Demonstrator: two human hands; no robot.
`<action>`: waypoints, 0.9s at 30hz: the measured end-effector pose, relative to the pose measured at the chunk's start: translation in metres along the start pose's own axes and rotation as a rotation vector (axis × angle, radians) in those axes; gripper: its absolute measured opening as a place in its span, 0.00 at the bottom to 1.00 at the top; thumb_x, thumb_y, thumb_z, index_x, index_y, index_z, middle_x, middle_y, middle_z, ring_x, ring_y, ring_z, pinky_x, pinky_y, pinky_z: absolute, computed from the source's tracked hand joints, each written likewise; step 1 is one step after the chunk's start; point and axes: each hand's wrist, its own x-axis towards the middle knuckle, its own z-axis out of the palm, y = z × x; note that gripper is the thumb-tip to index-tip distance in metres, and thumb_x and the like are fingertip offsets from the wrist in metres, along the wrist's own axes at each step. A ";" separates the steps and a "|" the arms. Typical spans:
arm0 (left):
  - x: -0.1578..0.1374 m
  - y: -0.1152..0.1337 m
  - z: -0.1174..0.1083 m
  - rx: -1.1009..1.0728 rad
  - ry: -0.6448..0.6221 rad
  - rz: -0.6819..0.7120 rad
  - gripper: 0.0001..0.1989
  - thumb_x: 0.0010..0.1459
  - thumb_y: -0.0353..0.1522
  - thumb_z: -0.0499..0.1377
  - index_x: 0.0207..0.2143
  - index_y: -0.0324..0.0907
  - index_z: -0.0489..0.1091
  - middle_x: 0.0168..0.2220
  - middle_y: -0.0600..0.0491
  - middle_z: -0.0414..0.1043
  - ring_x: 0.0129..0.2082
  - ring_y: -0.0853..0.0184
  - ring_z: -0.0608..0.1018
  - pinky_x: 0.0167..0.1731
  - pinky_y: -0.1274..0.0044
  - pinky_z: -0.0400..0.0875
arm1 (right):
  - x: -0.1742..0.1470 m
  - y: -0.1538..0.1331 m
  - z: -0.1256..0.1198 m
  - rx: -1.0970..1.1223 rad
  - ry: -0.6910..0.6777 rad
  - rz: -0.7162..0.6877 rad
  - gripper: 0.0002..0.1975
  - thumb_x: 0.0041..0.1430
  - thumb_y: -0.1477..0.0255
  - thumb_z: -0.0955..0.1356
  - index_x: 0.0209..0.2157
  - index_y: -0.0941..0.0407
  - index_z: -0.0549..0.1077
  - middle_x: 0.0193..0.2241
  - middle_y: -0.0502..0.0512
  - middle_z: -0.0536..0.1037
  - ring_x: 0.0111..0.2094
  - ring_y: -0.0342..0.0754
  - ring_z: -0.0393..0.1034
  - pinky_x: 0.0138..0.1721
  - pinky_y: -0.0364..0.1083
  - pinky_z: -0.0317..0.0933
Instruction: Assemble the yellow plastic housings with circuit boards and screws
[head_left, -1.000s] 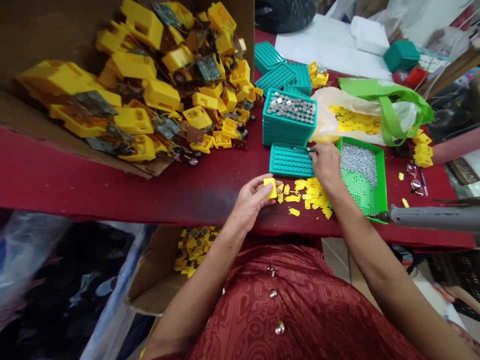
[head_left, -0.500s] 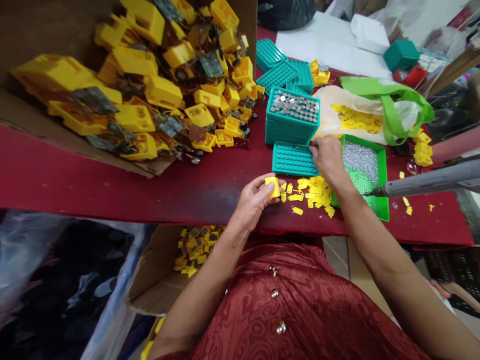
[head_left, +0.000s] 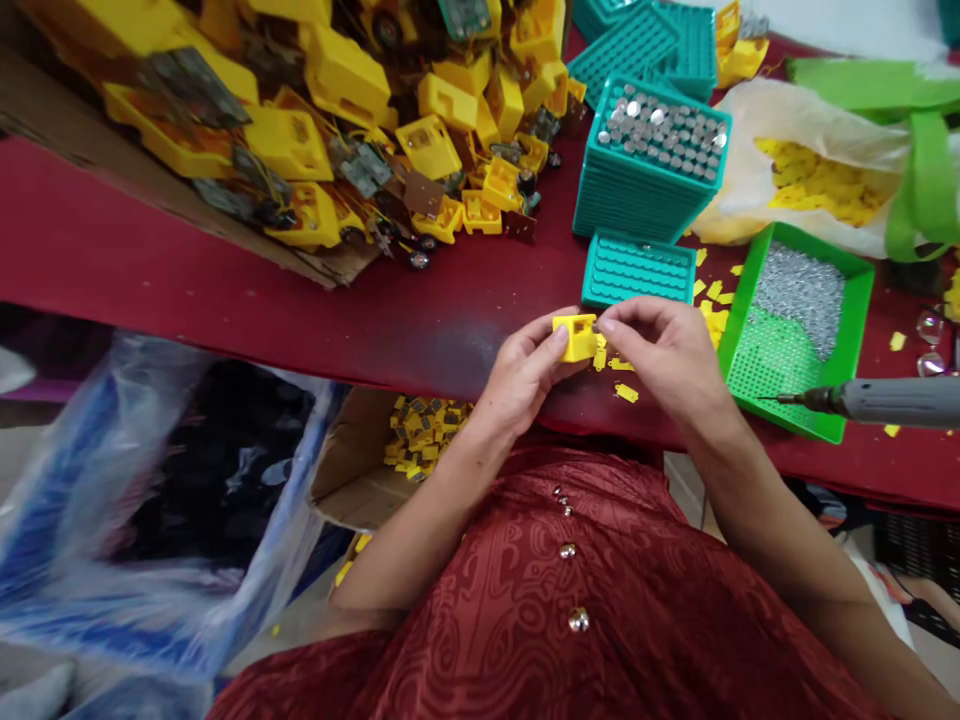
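My left hand (head_left: 525,372) grips a small yellow plastic housing (head_left: 576,338), thumb on its near face and an opening turned to the right. Close beside it, my right hand (head_left: 667,355) pinches thumb and forefinger together at the housing's right side. Something small and dark shows at those fingertips, too small to name. Just behind the hands lies a shallow teal tray (head_left: 637,270) with ridged rows. Loose yellow plastic pieces (head_left: 626,393) are scattered under and around my right hand.
Behind stands a stack of teal trays (head_left: 649,180) topped with silver discs. On the right, a green bin (head_left: 862,290) holds small metal parts, with a grey electric screwdriver (head_left: 892,400) reaching over it. A cardboard box (head_left: 300,262) of yellow toy vehicle parts fills the left.
My right hand has come from the teal tray's right end to the yellow housing in my left hand. The housing has turned, showing its opening. The head view has shifted.
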 end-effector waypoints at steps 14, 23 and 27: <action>-0.007 -0.004 -0.002 0.110 0.095 0.041 0.18 0.51 0.37 0.78 0.43 0.43 0.84 0.43 0.52 0.85 0.41 0.68 0.83 0.40 0.79 0.81 | -0.007 0.009 0.011 -0.069 0.134 -0.081 0.09 0.62 0.66 0.74 0.31 0.54 0.85 0.25 0.51 0.81 0.25 0.42 0.71 0.33 0.45 0.69; -0.005 -0.003 -0.003 0.139 0.104 -0.017 0.15 0.57 0.36 0.74 0.46 0.43 0.83 0.47 0.50 0.85 0.43 0.67 0.84 0.42 0.78 0.81 | -0.004 0.011 -0.005 0.206 -0.058 0.038 0.06 0.58 0.69 0.75 0.34 0.54 0.87 0.29 0.52 0.83 0.30 0.43 0.76 0.37 0.46 0.77; -0.005 -0.007 -0.003 0.134 0.079 0.031 0.18 0.53 0.38 0.78 0.45 0.43 0.83 0.44 0.52 0.85 0.42 0.68 0.85 0.42 0.79 0.81 | -0.002 0.007 0.002 0.130 -0.042 -0.029 0.06 0.58 0.72 0.73 0.32 0.54 0.86 0.29 0.51 0.83 0.31 0.43 0.75 0.38 0.45 0.74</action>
